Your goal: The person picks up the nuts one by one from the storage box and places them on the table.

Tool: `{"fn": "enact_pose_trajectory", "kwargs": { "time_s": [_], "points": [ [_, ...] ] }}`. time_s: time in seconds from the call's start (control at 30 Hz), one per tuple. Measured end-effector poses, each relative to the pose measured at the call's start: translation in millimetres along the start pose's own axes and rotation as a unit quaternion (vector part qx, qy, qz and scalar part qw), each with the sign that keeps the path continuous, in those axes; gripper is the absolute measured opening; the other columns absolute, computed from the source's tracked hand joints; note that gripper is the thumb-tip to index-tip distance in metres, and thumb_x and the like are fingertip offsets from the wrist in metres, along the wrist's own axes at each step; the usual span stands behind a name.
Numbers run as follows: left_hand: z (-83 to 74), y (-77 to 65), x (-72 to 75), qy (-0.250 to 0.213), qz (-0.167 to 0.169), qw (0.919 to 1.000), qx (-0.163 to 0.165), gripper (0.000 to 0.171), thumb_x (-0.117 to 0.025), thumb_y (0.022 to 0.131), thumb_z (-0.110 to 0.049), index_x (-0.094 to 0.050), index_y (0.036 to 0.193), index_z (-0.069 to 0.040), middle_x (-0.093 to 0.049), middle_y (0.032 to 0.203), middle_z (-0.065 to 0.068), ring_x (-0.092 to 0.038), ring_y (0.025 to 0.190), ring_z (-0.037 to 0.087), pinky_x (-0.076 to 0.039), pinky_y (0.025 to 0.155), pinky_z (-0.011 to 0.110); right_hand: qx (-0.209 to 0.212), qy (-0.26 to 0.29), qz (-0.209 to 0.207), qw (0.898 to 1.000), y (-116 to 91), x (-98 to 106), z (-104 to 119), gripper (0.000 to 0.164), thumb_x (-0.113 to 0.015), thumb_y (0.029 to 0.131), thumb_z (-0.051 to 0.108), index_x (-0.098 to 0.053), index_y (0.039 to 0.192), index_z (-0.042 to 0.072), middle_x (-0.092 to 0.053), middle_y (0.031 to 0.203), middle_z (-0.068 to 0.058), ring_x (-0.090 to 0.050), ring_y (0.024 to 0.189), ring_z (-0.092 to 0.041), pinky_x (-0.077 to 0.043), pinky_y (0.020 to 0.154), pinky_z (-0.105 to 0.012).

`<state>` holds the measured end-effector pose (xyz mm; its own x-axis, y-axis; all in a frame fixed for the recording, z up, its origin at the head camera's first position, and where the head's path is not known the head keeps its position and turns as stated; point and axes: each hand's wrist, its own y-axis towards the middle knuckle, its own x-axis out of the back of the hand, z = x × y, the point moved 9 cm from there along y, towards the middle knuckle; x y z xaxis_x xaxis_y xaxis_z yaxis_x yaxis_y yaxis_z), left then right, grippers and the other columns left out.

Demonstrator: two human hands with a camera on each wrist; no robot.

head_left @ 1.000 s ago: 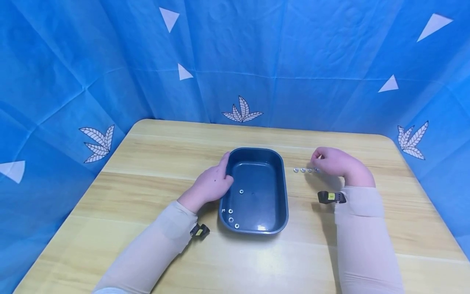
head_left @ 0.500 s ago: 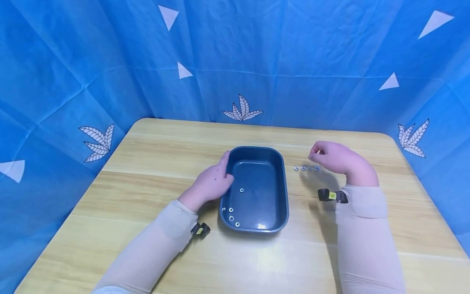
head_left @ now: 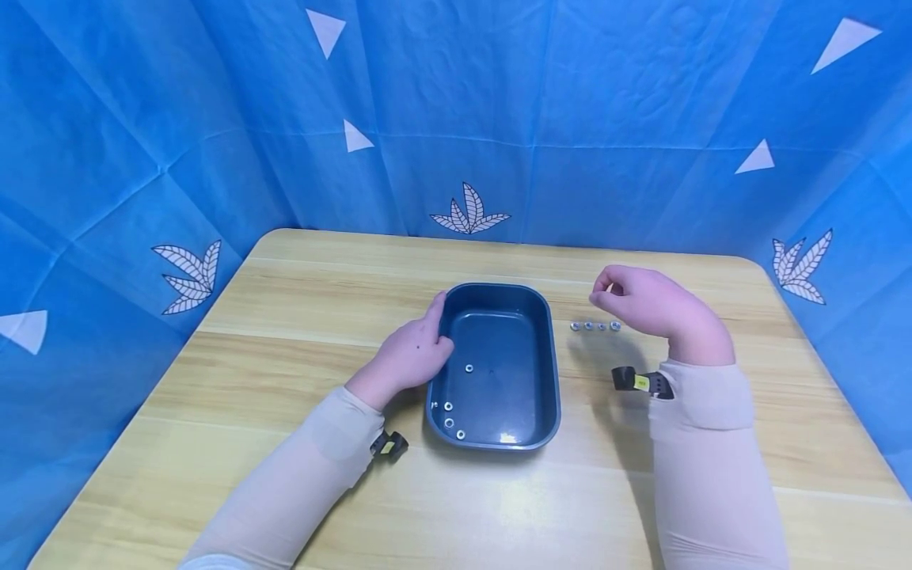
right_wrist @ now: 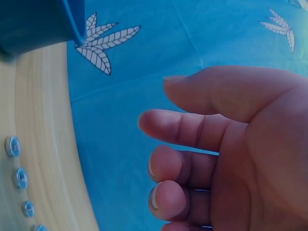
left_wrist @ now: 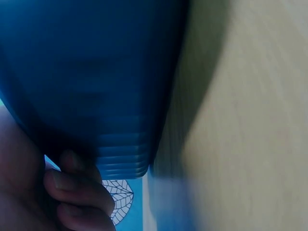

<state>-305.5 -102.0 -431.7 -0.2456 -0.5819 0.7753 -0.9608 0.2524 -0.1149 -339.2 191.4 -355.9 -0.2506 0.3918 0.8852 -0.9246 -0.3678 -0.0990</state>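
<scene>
A dark blue rectangular tray (head_left: 506, 380) stands on the table with several small metal nuts (head_left: 448, 406) lying in its left half. My left hand (head_left: 413, 352) holds the tray by its left rim, with the thumb over the edge. Seen from the left wrist, curled fingers (left_wrist: 79, 185) lie against the outer wall. To the right of the tray, several more nuts (head_left: 602, 326) lie in a short row. Just above that row hovers my right hand (head_left: 648, 305), its fingers loosely bent. The right wrist view shows thumb and index finger apart, with nothing between them.
A light wooden table (head_left: 285, 317) carries everything, and a blue patterned cloth (head_left: 456, 103) hangs behind its far edge and along both sides. Each wrist wears a black strap device, such as the right strap (head_left: 641, 381).
My right hand has lifted off the row of nuts and drifted slightly away and to the left, and the row's right-hand nut now shows fully. The left hand and tray stay put.
</scene>
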Motion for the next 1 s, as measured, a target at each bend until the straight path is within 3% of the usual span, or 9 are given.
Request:
{"fn": "enact_pose_trajectory", "kwargs": {
  "time_s": [0.3,1.0],
  "points": [
    [-2.0,0.7,1.9,0.014,0.002,0.9999,-0.001,0.079,-0.048,0.100,-0.024,-0.003,0.164,-0.011,-0.055,0.066,0.008,-0.057,0.054,0.023,-0.046,0.056,0.039,0.025,0.001,-0.018,1.000,1,1,23,0.023,-0.055,0.102,0.034,-0.064,0.107,0.013,-0.059,0.082,-0.003,-0.054,0.071,-0.021,-0.044,0.069,-0.040],
    [-2.2,-0.1,2.4,0.011,0.006,0.9999,0.001,0.077,-0.047,0.101,-0.024,-0.003,0.164,-0.012,-0.055,0.067,0.009,-0.057,0.053,0.024,-0.047,0.057,0.040,0.049,-0.005,-0.030,0.998,6,1,65,0.021,-0.056,0.101,0.035,-0.064,0.106,0.016,-0.059,0.080,-0.002,-0.054,0.067,-0.020,-0.043,0.066,-0.039]
  ]
}}
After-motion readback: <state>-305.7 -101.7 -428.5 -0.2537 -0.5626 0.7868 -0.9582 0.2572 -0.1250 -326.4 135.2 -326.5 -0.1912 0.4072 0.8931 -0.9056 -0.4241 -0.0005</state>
